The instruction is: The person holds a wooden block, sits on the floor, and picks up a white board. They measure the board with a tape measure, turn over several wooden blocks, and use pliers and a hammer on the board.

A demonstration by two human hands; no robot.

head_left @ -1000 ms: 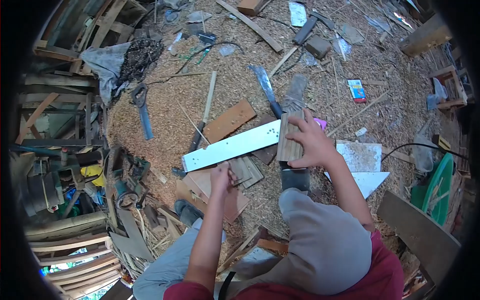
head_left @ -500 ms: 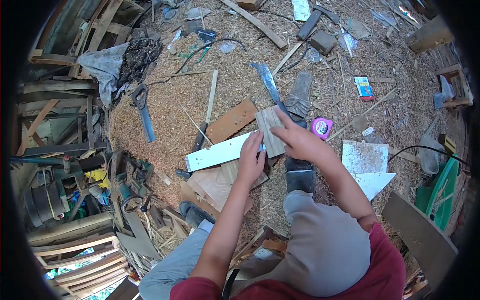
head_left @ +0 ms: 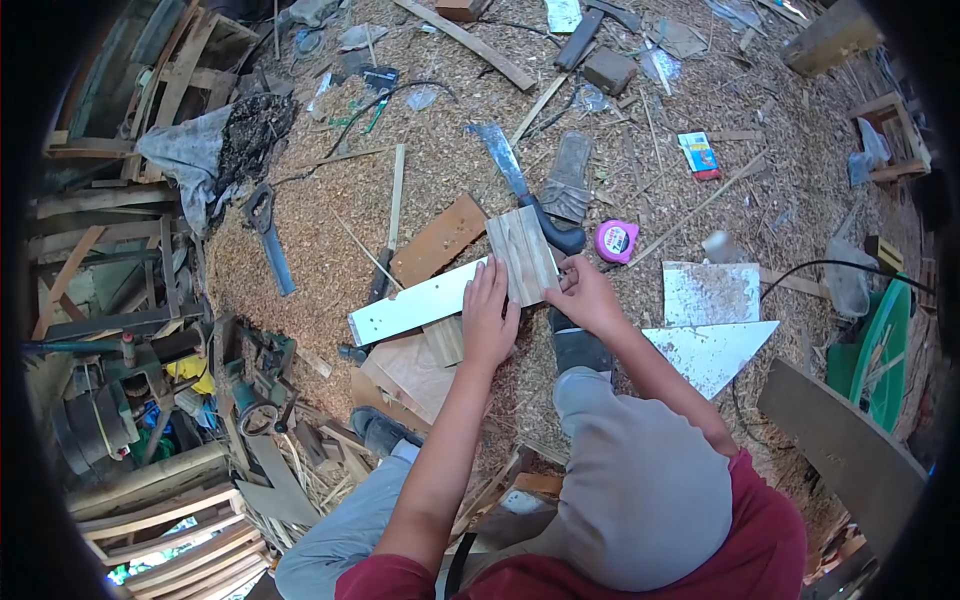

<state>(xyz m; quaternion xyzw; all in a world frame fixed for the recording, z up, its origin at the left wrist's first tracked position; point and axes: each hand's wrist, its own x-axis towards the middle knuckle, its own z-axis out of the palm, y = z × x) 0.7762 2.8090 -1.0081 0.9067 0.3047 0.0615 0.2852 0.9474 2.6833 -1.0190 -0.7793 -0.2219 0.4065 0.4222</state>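
Note:
A small striped wooden board [head_left: 520,248] lies across the right end of a long white board [head_left: 412,306]. My left hand [head_left: 488,318] rests on the white board with its fingers stretched out, their tips beside the wooden board's left edge. At the wooden board's lower right edge, my right hand [head_left: 588,298] grips it between thumb and bent fingers. Behind the white board is a brown board [head_left: 440,238], and thin wood offcuts [head_left: 408,374] lie beneath it. A machete [head_left: 503,163] has its dark handle just beyond the wooden board. To the right sits a pink tape measure [head_left: 616,241].
Sawdust and shavings cover the ground. A handsaw [head_left: 272,245] lies left, a hatchet [head_left: 585,38] at the back. White board pieces [head_left: 711,292] and a green basin [head_left: 872,350] are on the right. Machinery [head_left: 120,385] stands at the left.
My right hand has moved from the top of the wooden board down to its lower right edge. The view has shifted, so the scene sits farther left. My left hand stays on the white board.

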